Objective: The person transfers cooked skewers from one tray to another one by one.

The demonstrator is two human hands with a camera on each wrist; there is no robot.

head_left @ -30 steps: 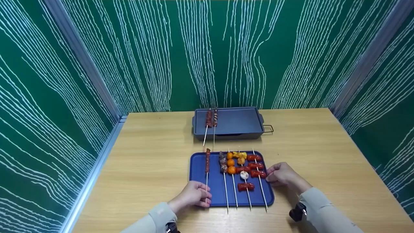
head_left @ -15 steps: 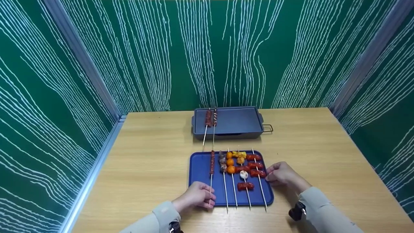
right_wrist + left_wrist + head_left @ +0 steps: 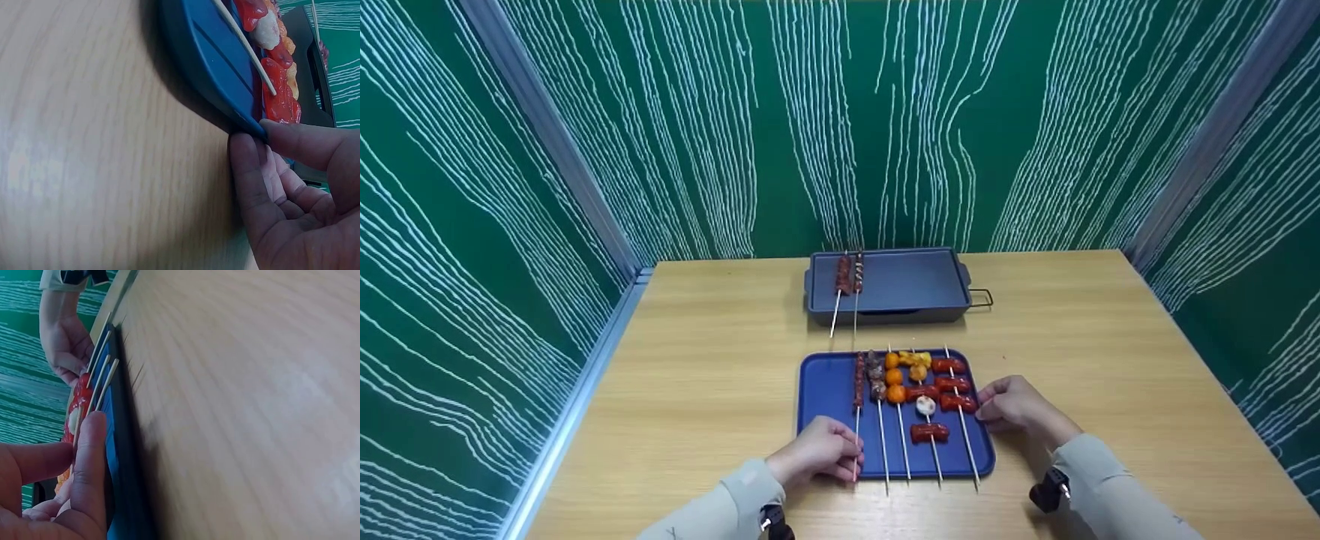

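Observation:
My left hand (image 3: pixel 823 450) pinches the stick end of a thin meat skewer (image 3: pixel 859 381) between thumb and forefinger, over the left part of a blue tray (image 3: pixel 821 390). The skewer's meat lies close beside a darker meat skewer (image 3: pixel 877 377). To the right on the tray are a skewer of orange balls (image 3: pixel 895 377), a mixed skewer (image 3: pixel 926 406) and a red sausage skewer (image 3: pixel 958 403). With thumb and fingers, my right hand (image 3: pixel 1020 409) pinches the tray's right rim, which the right wrist view shows closely.
Behind the tray stands a dark grill pan (image 3: pixel 915 277) with a wire handle (image 3: pixel 982 298) at its right. Two meat skewers (image 3: pixel 844 275) lie on its left side, their sticks over the front edge. A wooden table (image 3: pixel 697 360) meets green patterned walls (image 3: pixel 795 150).
My left hand has moved the thin meat skewer rightward across the tray, up beside the dark meat skewer. My right hand has stayed at the tray's rim.

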